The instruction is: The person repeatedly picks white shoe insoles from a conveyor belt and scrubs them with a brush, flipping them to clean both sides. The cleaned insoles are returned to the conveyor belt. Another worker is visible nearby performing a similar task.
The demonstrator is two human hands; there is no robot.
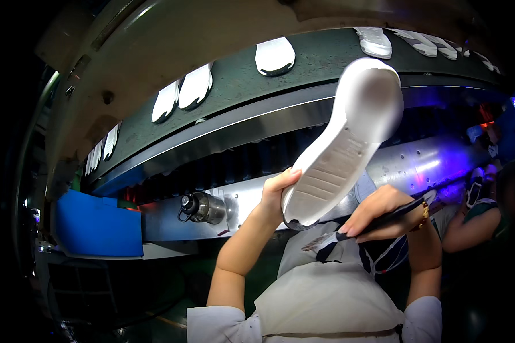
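A white shoe sole is held up in front of me, tilted, its recessed inner face turned toward me. My left hand is closed around its lower left edge, thumb on the rim. At the sole's lower end there is a small black patch. My right hand grips a dark-handled brush whose bristle end points left, just below the sole and apart from it. A gold-coloured bracelet circles the right wrist.
Beyond a metal edge runs a green conveyor belt carrying several white soles. On the metal ledge stands a dark-lidded bottle, with a blue bin to its left. A person's arm shows at the right.
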